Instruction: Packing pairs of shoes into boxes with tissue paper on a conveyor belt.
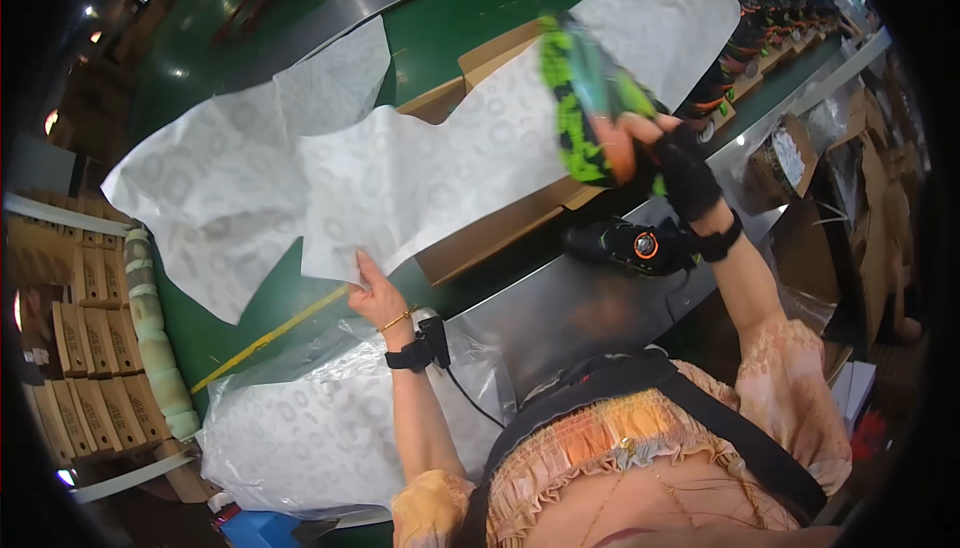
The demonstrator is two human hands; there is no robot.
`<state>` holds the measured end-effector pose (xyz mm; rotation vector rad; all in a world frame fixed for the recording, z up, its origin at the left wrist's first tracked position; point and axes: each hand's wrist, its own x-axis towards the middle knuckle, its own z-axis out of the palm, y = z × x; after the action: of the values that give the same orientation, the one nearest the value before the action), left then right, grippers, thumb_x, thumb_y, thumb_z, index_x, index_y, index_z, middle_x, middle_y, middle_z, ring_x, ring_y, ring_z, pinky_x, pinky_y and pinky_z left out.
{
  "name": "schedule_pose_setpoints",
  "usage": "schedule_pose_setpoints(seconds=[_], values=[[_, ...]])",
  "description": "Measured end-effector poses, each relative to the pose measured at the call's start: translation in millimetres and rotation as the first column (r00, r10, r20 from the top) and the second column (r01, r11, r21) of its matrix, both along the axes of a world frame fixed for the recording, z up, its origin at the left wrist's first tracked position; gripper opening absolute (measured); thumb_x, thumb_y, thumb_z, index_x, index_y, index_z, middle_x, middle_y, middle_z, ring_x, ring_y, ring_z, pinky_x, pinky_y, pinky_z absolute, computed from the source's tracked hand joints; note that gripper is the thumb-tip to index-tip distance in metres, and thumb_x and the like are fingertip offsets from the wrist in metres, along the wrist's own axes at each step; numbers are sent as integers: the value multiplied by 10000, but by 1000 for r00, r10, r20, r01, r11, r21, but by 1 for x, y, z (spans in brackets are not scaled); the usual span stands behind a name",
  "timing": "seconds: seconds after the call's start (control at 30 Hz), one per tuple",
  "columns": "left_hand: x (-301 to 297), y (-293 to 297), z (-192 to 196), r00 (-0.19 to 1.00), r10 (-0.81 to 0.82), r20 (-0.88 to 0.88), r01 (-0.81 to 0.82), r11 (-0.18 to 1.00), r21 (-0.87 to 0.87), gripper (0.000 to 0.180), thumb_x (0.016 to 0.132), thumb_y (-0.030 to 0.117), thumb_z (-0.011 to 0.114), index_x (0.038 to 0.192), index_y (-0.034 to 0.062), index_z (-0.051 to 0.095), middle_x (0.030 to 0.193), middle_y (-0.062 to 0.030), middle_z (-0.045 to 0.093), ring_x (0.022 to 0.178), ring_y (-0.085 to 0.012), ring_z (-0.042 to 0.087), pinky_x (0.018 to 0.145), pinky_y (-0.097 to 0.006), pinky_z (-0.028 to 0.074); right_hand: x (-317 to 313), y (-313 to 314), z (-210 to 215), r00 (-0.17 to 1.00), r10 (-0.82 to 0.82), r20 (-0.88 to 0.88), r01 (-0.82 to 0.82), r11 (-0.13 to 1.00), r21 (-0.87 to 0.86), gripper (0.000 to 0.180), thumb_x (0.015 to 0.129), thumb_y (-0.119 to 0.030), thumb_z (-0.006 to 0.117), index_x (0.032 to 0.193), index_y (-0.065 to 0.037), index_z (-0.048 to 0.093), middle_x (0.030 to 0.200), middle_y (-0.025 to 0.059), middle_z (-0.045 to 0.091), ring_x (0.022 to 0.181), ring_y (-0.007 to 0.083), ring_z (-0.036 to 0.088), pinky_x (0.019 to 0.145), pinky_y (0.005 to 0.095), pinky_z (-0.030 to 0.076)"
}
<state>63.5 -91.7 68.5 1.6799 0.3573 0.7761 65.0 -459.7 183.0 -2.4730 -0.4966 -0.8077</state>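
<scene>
My left hand (375, 293) is closed, thumb and fingers pinching the lower edge of a sheet of white patterned tissue paper (400, 183). In my right hand (680, 163), which wears a black fingerless glove, is a shoe (590, 103) with a bright green and black sole, blurred by motion. It is held tilted above the paper. Beneath the paper lies an open brown cardboard shoebox (490, 238), mostly covered. A second, black shoe (640, 246) with a round orange-ringed dial rests on the metal edge below my right hand.
Plastic-wrapped patterned paper (310, 438) lies near my left forearm. Brown boxes (95, 378) are stacked at the left. A green conveyor belt (440, 23) curves across the back, with a row of shoes (770, 33) at far right. A carton (785, 163) stands beyond the metal rail.
</scene>
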Motion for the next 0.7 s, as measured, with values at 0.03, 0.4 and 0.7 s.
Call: schedule_pose_setpoints(seconds=[0.03,0.4,0.7], values=[[-2,1,9,996,52,-69,-45,994,103,292,845,208,555,790,-77,589,674,-18,541,601,-75,427,537,-240,376,9,15,-2,981,137,-135,-103,968,230,286,763,-218,585,973,-26,573,697,39,574,569,126,510,533,239,401],[-12,7,40,956,293,5,-293,956,34,469,861,259,534,531,-65,456,482,43,302,466,-84,235,394,-277,207,46,153,-83,669,175,-722,128,930,344,421,624,-389,642,700,23,603,687,172,573,658,252,563,631,328,446],[-19,67,11,990,67,124,74,504,-860,263,857,234,513,888,-27,531,848,-120,562,731,-215,566,727,-427,504,3,24,-27,890,15,-455,165,921,354,395,860,-313,447,1122,-27,526,893,28,578,776,88,533,677,229,421]])
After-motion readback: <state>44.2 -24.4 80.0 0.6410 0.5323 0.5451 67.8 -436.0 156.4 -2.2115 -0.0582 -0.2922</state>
